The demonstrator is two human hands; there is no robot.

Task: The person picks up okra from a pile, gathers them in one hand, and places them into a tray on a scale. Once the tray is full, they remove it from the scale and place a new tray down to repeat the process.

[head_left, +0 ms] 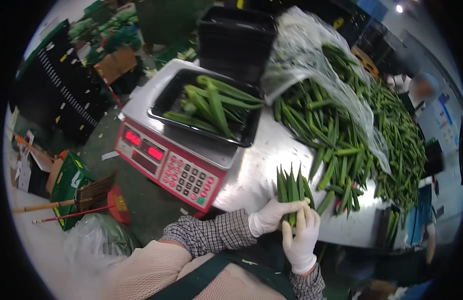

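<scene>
Fingers of the left hand closed around an okra bundle, tips up, just past the near right corner of the scale. Fingers of the right hand bent, not fully closed, at the bundle's lower end, meeting the left fingertips; exact grip there is hidden. Both hands in white gloves, checked sleeves behind.

Bundle is above the near edge of the metal table, right of the scale. Scale sits on the table: red front, keypad, lit red digits, too blurred to read. Black tray on top of the scale, loose okra inside, mostly lengthwise, one pod reaching the rim.

Right of the scale: big okra pile, clear plastic bag draped over part of it. Behind the scale: stacked black containers. Left of the scale, on the floor: green crate, broom, red dustpan. Far right, past the pile: another person, blue cap.
</scene>
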